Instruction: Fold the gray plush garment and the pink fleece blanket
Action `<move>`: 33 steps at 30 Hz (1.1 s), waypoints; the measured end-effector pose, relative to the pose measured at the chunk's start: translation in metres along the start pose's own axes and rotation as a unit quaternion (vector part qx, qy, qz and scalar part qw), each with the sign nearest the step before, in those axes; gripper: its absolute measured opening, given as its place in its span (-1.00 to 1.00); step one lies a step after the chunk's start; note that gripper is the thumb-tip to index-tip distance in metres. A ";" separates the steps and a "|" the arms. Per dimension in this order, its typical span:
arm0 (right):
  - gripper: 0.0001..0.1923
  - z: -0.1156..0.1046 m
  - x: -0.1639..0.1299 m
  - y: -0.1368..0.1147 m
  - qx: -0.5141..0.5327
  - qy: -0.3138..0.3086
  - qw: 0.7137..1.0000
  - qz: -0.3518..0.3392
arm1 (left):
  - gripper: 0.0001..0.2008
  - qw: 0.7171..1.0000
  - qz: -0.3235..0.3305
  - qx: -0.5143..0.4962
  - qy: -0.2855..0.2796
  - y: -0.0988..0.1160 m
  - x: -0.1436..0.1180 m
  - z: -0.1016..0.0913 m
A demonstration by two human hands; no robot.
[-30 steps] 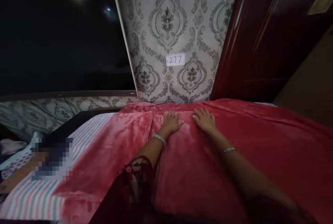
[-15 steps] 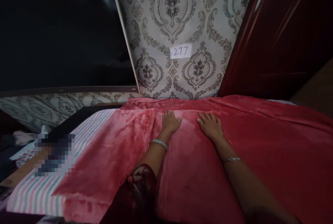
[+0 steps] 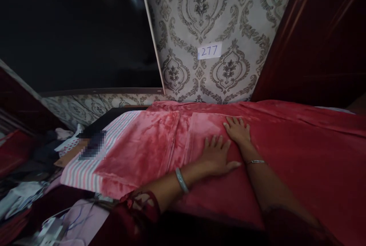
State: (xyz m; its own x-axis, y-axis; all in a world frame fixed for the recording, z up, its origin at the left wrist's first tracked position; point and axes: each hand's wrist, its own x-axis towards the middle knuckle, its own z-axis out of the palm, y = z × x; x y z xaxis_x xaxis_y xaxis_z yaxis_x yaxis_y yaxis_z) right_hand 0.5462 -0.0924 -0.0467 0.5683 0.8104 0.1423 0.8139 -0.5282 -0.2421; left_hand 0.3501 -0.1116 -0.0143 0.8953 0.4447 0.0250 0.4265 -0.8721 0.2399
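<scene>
A plush red blanket (image 3: 297,169) is spread over a flat surface, with a folded layer under my hands. My left hand (image 3: 215,158), a pale bangle on its wrist, lies on the folded layer with fingers spread. Farther back, my right hand (image 3: 238,129) rests near the fold's far edge, its fingers also apart; a thin bracelet circles that wrist. Neither hand grips anything. Left of the hands, another folded red section (image 3: 137,147) lies on a striped pink, white and grey cloth (image 3: 82,171).
A large dark television screen (image 3: 85,36) stands at the back left. A paper marked 277 (image 3: 209,50) is on the patterned wall (image 3: 203,74). Dark red wood panelling (image 3: 317,55) rises at the right. Clothes (image 3: 23,196) and a white device with cables (image 3: 53,230) lie lower left.
My left hand has slid from the far edge toward me and to the right. The right hand stays near the far edge. The view has shifted left.
</scene>
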 end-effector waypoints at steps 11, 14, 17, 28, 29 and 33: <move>-0.35 -0.003 -0.001 0.001 0.016 -0.008 1.000 0.007 | -0.19 0.983 -0.147 0.100 -0.047 -0.052 -0.050 -0.008; -0.35 -0.005 -0.004 0.001 0.014 0.000 1.000 -0.005 | -0.26 0.979 -0.174 0.092 -0.046 -0.054 -0.065 -0.015; -0.35 -0.004 -0.004 0.002 0.006 0.004 1.000 -0.007 | -0.29 0.977 -0.200 0.071 -0.017 -0.043 -0.084 -0.021; -0.34 0.003 -0.001 0.005 0.008 0.005 1.000 -0.003 | -0.17 0.996 -0.093 0.007 -0.006 -0.020 -0.127 0.009; -0.33 0.003 -0.001 0.005 0.012 0.006 1.000 -0.005 | -0.18 0.995 -0.104 0.005 -0.004 -0.022 -0.131 0.009; -0.33 0.009 0.002 0.010 0.017 0.014 1.000 -0.013 | -0.35 0.995 -0.094 -0.006 0.031 -0.021 -0.150 -0.002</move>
State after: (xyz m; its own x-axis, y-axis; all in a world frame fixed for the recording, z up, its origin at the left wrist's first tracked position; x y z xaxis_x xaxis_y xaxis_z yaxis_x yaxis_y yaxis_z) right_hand 0.5543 -0.0940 -0.0574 0.5503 0.8162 0.1759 0.8244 -0.4976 -0.2697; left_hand 0.2065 -0.1599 -0.0207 0.7895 0.6125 0.0380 0.5846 -0.7695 0.2569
